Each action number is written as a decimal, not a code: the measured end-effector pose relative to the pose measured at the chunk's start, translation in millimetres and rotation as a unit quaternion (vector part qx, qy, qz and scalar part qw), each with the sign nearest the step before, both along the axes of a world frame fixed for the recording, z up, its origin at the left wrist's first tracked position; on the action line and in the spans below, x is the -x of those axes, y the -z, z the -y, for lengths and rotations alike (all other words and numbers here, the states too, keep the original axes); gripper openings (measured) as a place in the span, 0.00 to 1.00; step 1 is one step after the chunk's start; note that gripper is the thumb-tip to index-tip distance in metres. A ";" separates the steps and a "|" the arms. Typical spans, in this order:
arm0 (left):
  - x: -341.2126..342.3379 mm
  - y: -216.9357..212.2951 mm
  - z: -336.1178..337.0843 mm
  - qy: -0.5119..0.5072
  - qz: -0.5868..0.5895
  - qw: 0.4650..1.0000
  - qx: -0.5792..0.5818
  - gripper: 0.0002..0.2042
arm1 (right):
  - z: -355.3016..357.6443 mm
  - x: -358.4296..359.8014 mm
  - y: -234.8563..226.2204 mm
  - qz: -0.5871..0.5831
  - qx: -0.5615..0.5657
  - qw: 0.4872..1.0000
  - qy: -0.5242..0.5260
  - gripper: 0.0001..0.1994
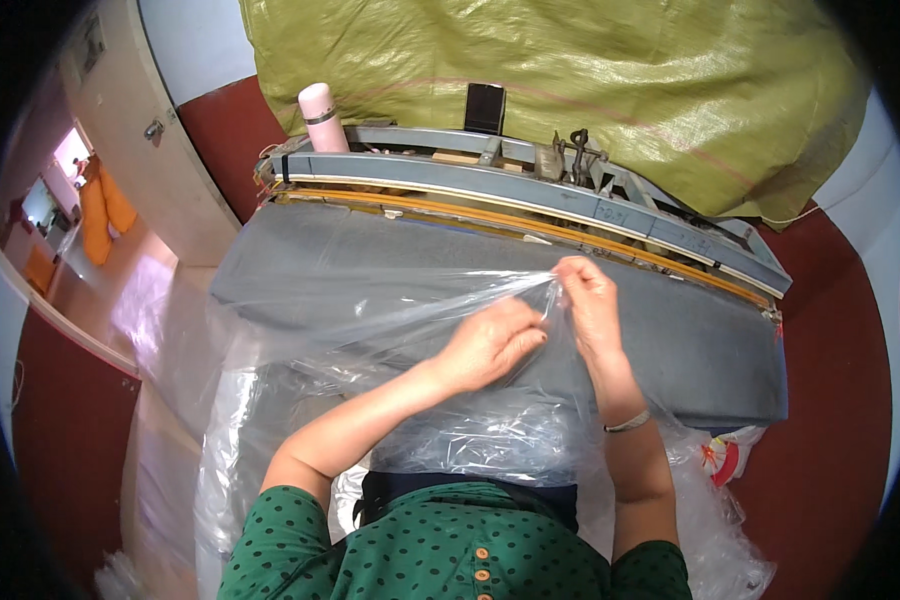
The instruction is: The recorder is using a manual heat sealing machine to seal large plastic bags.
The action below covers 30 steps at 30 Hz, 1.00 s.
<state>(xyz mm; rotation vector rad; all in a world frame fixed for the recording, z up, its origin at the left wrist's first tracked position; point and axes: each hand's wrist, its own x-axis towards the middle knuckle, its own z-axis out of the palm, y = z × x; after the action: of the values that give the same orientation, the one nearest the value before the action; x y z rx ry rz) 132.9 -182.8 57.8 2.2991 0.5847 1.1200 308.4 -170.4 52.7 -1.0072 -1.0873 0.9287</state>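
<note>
A large sheet of clear plastic film [390, 305] is stretched over a grey cloth-covered board [705, 350] in front of me. Pinched between thumb and fingers, a gathered edge of that film rises in my right hand [590, 298]. Just to the left and nearer my body, my left hand [492, 345] is closed with curled fingers on the film below that edge. Creases run from the right hand out to the left. More crumpled film [480, 435] lies over my lap and hangs down on both sides.
Behind the board runs a long grey metal frame [430, 172] with an orange strip [530, 225]. On it stand a pink bottle [322, 118] and a dark phone [485, 108]. A yellow-green woven sheet [590, 70] covers the back. At left is an open door [155, 110].
</note>
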 end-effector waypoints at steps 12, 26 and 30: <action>184.4 6.9 9.1 0.179 -0.230 0.785 0.547 0.14 | 47.7 -288.2 62.3 0.407 -0.020 0.798 0.444 0.09; 297.4 -53.3 -81.3 -0.419 -0.115 0.859 -0.273 0.12 | 173.9 -472.1 95.7 0.542 0.232 0.590 0.552 0.16; 281.2 43.4 -115.8 -0.325 -0.317 0.890 -0.050 0.26 | 191.5 -484.8 96.8 0.556 0.259 0.575 0.541 0.18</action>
<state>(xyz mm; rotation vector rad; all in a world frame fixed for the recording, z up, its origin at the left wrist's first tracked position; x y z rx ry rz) -148.3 -67.0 14.4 2.6267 1.6752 0.6103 793.1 -361.9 -44.0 -2.5155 -0.7965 -0.6537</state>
